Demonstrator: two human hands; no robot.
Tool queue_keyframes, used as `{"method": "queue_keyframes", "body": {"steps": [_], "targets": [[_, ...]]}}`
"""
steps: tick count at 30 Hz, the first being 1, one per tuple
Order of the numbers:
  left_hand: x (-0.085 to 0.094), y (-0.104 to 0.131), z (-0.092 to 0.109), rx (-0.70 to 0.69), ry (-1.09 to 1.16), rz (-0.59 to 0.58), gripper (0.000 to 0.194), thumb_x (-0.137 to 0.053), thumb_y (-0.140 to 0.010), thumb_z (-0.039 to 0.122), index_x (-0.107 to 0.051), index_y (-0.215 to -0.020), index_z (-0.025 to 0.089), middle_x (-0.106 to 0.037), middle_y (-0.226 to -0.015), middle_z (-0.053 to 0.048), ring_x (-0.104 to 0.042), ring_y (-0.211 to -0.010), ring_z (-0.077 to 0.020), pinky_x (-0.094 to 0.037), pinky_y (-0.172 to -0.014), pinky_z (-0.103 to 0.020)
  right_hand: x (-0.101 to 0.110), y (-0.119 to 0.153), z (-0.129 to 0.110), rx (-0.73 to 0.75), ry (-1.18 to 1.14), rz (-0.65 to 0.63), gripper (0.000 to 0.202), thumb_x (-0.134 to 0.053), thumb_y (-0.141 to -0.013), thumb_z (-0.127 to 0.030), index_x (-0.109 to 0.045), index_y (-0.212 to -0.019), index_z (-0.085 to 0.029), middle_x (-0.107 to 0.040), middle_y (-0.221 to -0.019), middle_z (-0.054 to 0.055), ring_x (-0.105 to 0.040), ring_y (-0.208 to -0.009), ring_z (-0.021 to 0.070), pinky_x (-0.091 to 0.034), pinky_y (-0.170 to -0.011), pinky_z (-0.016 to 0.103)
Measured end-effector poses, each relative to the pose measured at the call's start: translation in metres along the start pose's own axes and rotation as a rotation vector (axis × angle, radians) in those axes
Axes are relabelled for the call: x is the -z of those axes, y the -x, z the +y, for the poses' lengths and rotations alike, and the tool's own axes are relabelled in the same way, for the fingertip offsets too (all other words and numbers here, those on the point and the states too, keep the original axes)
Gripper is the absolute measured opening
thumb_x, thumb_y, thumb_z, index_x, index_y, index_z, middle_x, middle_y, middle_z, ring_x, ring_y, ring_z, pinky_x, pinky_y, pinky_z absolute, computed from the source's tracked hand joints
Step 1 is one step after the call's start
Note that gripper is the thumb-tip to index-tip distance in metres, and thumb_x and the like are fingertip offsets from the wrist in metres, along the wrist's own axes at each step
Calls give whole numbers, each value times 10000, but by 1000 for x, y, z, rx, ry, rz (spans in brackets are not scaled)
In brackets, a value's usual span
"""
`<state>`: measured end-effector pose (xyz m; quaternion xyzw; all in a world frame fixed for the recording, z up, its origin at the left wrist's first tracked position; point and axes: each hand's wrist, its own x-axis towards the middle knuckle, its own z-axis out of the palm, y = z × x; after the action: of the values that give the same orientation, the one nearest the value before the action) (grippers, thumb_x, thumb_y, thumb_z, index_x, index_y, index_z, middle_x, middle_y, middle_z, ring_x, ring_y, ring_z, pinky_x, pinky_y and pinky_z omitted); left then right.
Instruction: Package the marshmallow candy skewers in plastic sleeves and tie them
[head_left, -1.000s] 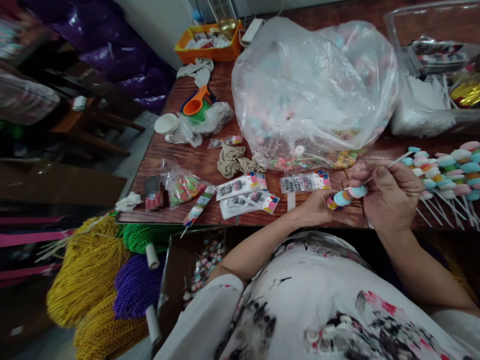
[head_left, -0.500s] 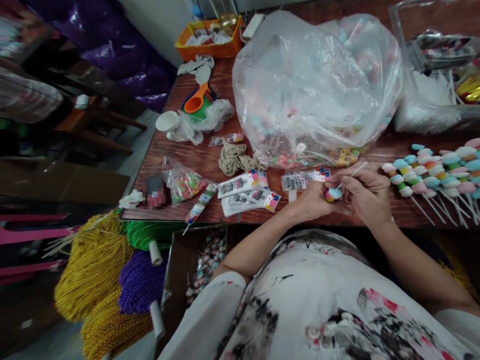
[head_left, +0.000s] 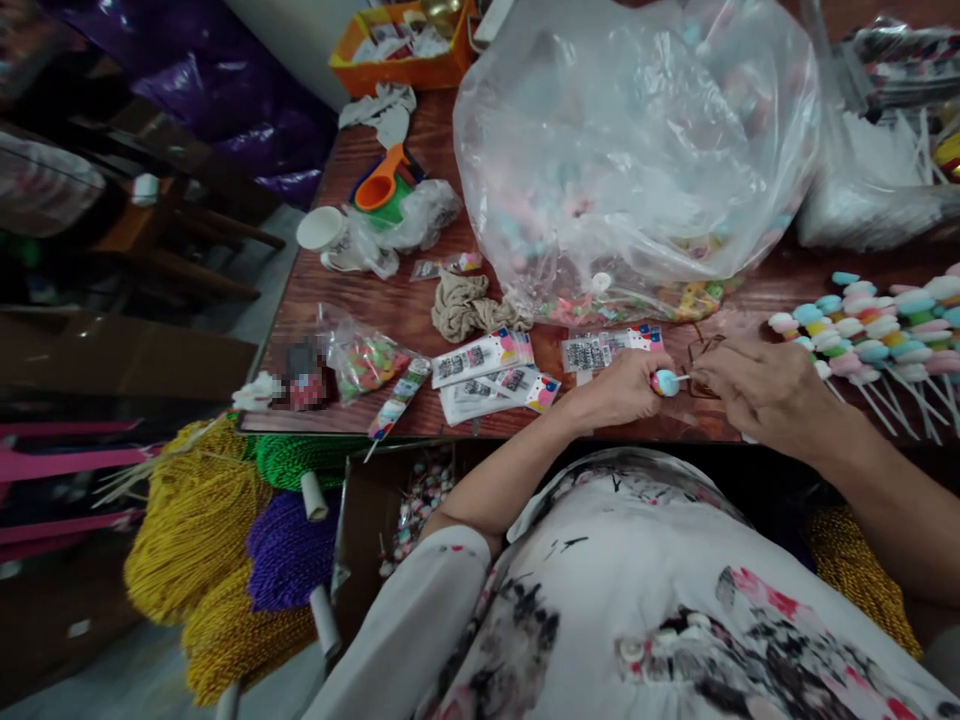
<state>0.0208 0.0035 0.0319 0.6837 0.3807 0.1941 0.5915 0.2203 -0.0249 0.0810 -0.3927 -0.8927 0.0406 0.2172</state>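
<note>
1. Clear plastic bag (head_left: 630,150): biggest item, set back from the hands, I'd guess because its bulk would crowd them.
2. Candy skewers (head_left: 874,325): grouped at right, sticks toward the near edge, probably for order and easy counting.
3. Printed packets (head_left: 480,360): overlapping, left of the hands, likely kept within reach.
4. Right hand (head_left: 776,395): fingers bunched narrow at the stick's outer end; from my remote view, can't tell if pinching.
5. Left hand (head_left: 615,392): fingers curled closed around the candy stack, seemingly steadying it.
6. Candy stack (head_left: 665,382): inside left fingers, blue end exposed.
7. White stick (head_left: 683,378): juts from that end, between both hands.
</note>
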Motion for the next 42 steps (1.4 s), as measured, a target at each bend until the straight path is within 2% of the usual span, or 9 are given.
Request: {"method": "queue_keyframes", "body": {"steps": [8,15,23,27,31,34,37,40,42], "targets": [[12,10,-2,5,-163,13,450,-825,-586,536,-680,-780,157,-555,-705,62,-488,-741,-112,-335,-689,-207,15,20,-6,169,89,109,185,-530,-824,-115,-663,-850,-241,-634,-686,15,-533,-633,158,-376,-639,331],[6,12,-3,42,-183,-28,436,-811,-599,553,-693,-726,153,-502,-628,71,-464,-672,-103,-317,-637,-204,17,12,-9,128,127,-125,225,-461,-769,-30,-594,-740,-208,-615,-631,25,-510,-591,169,-288,-609,335],[6,18,4,-65,-407,-30,389,-818,-652,482,-715,-882,186,-631,-741,37,-553,-725,-135,-346,-688,-222,6,7,4,7,28,-355,220,-410,-827,-64,-566,-763,-205,-598,-618,17,-484,-531,147,-231,-574,322],[-3,13,-5,-47,-426,-36,333,-786,-687,463,-684,-791,164,-583,-657,34,-495,-631,-115,-330,-632,-230,-11,6,-16,-10,117,-339,240,-426,-814,-51,-627,-851,-176,-644,-668,40,-538,-567,167,-232,-573,328],[0,12,-4,-73,-308,-75,392,-792,-681,462,-684,-893,150,-634,-754,16,-532,-699,-124,-368,-673,-231,-13,5,-19,47,139,-238,233,-455,-806,-51,-646,-868,-168,-667,-693,48,-542,-601,172,-276,-609,327],[17,13,6,-109,-166,-107,630,-855,-590,481,-654,-1103,177,-674,-1000,-13,-586,-915,-177,-422,-797,-251,2,1,-5,132,101,-118,214,-469,-810,-75,-640,-832,-201,-648,-665,29,-516,-603,175,-289,-632,333],[27,10,13,-108,-34,-255,538,-841,-615,494,-682,-1013,168,-660,-934,4,-586,-926,-178,-440,-828,-263,17,-7,3,230,84,-35,182,-494,-834,-106,-621,-776,-222,-620,-628,15,-496,-590,174,-310,-668,342],[17,4,13,-62,149,-376,442,-771,-696,548,-695,-858,144,-619,-762,19,-582,-813,-150,-456,-779,-265,16,-15,0,280,98,-120,195,-472,-855,-121,-610,-755,-217,-633,-644,23,-496,-587,171,-315,-675,345],[3,1,9,-22,262,-356,484,-775,-666,593,-690,-805,137,-588,-683,18,-575,-754,-140,-460,-733,-263,4,-19,-3,235,62,-232,165,-478,-881,-193,-629,-817,-209,-641,-664,36,-492,-587,176,-289,-634,339]]}}
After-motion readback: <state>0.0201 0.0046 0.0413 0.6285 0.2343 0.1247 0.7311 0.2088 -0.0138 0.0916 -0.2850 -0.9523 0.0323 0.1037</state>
